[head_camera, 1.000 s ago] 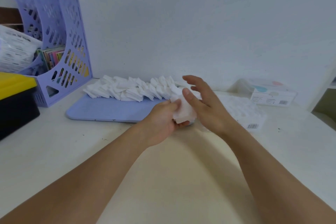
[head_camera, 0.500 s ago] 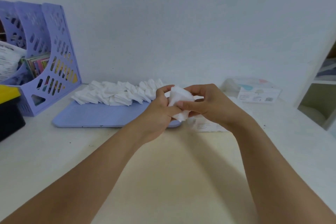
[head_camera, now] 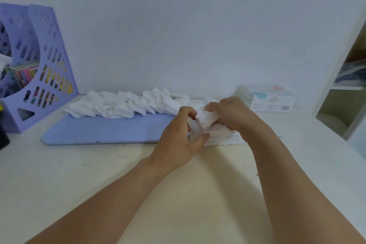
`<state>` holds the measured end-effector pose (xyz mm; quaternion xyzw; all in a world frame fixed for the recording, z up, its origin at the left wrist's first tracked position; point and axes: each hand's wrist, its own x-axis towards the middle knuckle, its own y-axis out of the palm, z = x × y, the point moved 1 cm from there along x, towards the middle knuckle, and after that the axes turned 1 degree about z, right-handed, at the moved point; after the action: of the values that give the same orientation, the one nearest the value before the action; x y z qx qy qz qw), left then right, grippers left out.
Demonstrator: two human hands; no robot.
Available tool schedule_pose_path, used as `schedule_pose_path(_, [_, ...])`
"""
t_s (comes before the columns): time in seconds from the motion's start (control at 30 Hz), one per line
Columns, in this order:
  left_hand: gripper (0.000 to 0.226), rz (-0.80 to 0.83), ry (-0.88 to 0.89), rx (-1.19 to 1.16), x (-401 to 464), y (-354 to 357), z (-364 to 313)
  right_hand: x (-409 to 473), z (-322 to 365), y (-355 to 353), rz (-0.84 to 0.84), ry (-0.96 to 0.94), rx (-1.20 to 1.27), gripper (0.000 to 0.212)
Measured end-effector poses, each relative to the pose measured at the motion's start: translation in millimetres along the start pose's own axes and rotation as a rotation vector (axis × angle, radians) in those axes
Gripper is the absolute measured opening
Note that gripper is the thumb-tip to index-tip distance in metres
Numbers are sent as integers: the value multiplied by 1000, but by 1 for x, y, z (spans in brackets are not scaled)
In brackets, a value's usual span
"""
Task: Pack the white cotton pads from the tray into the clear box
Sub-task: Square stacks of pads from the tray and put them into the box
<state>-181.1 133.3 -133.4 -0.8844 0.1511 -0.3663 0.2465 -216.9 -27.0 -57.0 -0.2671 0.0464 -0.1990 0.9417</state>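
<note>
1. The right hand (head_camera: 231, 114) curls its fingers round a small stack of white square cotton pads (head_camera: 206, 118), holding it just above the clear plastic box (head_camera: 219, 136).
2. The left hand (head_camera: 179, 138) sits just left of that stack, its fingers bent, thumb and fingertips touching the pads and the box's near edge.
3. The box rests on the pale surface (head_camera: 99, 174), right under both hands.
4. To the left of the left hand lies a flat lilac tray (head_camera: 103, 130), with a long row of loose white pads (head_camera: 126, 104) along its far edge.
</note>
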Motion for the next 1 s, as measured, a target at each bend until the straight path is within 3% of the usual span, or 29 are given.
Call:
schedule_pose_path(0.13, [50, 27, -18, -35, 1, -1, 4, 5, -7, 5, -81, -78, -247, 39])
schedule_pose_path(0.23, [31, 96, 124, 55, 1, 0, 5, 6, -9, 11, -184, -94, -382, 46])
schedule_pose_path(0.37, [36, 140, 161, 178, 2, 1, 8, 6, -8, 11, -253, -66, -451, 43])
schedule_pose_path(0.8, [41, 183, 267, 486, 7, 6, -4, 19, -15, -1, -115, -52, -315, 51])
schedule_pose_path(0.9, [34, 168, 278, 481, 10, 6, -7, 25, -6, 0, -17, -1, -464, 44])
schedule_pose_path(1.0, [33, 171, 274, 454, 10, 3, -6, 27, 10, 8, 56, 13, -789, 31])
